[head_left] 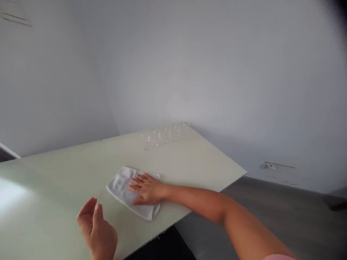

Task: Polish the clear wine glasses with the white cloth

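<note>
A folded whitish cloth (120,184) lies on the pale tabletop (59,173). My right hand (147,189) rests palm down on it, fingers stretched out and spread; part of the cloth is hidden under the palm. To the left and nearer to me, my left hand (99,227) is raised over the table. Its fingers curl loosely, with a gap between them and the thumb, and nothing shows in it. The left hand stands apart from the cloth.
Several clear stemmed glasses (147,141) stand in a row near the table's far right corner. Grey walls (173,72) rise behind the table. On the right, the table edge drops off to a dark floor (260,209).
</note>
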Available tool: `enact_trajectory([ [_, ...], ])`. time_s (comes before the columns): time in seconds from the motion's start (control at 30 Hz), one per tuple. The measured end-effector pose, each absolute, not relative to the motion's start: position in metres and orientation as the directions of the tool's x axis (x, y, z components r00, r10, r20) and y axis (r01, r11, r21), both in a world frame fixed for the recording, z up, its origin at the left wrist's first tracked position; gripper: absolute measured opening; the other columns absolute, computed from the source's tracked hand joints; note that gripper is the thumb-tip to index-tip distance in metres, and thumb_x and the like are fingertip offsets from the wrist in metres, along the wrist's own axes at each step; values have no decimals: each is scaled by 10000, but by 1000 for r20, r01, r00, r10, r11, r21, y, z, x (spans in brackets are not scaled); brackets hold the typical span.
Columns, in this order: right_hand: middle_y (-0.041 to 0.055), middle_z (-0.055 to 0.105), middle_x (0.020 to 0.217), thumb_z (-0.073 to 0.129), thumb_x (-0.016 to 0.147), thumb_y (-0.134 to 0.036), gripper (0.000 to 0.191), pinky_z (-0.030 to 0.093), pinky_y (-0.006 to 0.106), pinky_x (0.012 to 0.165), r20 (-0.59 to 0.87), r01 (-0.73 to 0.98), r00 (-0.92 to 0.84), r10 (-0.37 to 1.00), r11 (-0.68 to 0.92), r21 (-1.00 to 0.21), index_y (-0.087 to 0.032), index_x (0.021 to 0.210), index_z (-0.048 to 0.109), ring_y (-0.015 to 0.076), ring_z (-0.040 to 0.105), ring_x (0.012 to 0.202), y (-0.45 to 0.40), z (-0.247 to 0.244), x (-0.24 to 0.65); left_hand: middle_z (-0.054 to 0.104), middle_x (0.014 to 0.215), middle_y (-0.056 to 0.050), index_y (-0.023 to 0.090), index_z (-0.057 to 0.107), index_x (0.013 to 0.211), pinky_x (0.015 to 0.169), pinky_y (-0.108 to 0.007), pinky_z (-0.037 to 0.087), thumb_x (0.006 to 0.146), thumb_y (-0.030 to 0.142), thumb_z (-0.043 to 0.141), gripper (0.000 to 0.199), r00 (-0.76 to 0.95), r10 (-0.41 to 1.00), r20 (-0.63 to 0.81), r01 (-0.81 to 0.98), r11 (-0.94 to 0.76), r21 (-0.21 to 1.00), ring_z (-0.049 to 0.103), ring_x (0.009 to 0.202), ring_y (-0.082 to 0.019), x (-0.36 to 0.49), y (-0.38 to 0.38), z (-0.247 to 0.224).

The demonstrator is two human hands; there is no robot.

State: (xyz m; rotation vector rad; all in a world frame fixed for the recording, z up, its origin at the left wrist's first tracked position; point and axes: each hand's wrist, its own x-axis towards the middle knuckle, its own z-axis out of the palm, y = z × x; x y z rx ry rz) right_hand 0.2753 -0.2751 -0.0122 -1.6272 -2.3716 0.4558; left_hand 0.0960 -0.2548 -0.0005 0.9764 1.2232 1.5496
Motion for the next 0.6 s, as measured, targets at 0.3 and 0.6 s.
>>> enact_trajectory([
  [0.3,67,182,1456,256,875,-537,620,122,404,1068,-54,868,457,888,-459,-192,-179,1382,265,238,125,1338,-365,-4,491,503,976,31,300,532,999,967,-338,277,701,374,603,315,-151,982,-113,-148,91,985,451,925,-125,89,-255,-15],
  [0.6,108,156,1458,192,883,-535,649,134,443,1063,-7,798,593,805,-588,-132,-128,1385,254,280,111,1335,-446,-20,496,501,1122,-15,275,517,1060,969,-381,283,702,387,595,383,11,998,-68,14,68,998,426,1112,-192,99,-257,-5],
])
